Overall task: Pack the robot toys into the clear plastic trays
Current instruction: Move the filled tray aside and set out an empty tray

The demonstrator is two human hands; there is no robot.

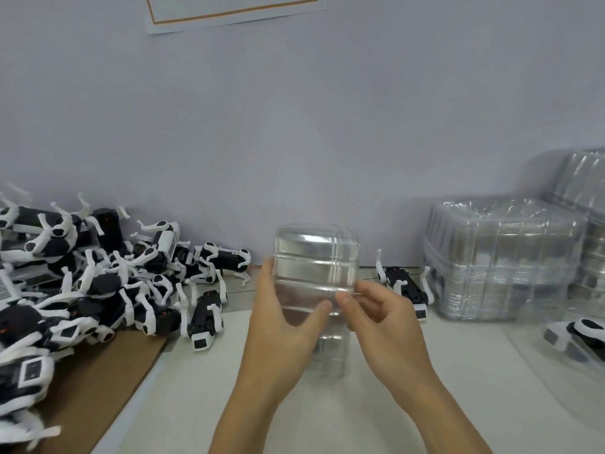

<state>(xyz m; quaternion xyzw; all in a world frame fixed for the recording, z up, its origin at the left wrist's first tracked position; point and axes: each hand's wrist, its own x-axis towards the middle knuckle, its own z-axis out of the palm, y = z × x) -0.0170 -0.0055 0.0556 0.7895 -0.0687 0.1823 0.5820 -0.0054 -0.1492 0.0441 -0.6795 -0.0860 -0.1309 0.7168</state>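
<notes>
A clear plastic tray is held upright above the table in the middle of the view. My left hand grips its left side, thumb across the front. My right hand pinches the tray's right edge between thumb and fingers. A heap of black-and-white robot dog toys lies at the left. One toy lies on its back just left of my left hand. Another toy lies behind my right hand.
Stacks of clear trays stand at the right against the wall, a taller stack behind them. A tray holding a robot toy sits at the far right. Brown cardboard lies under the heap. The wall is close behind.
</notes>
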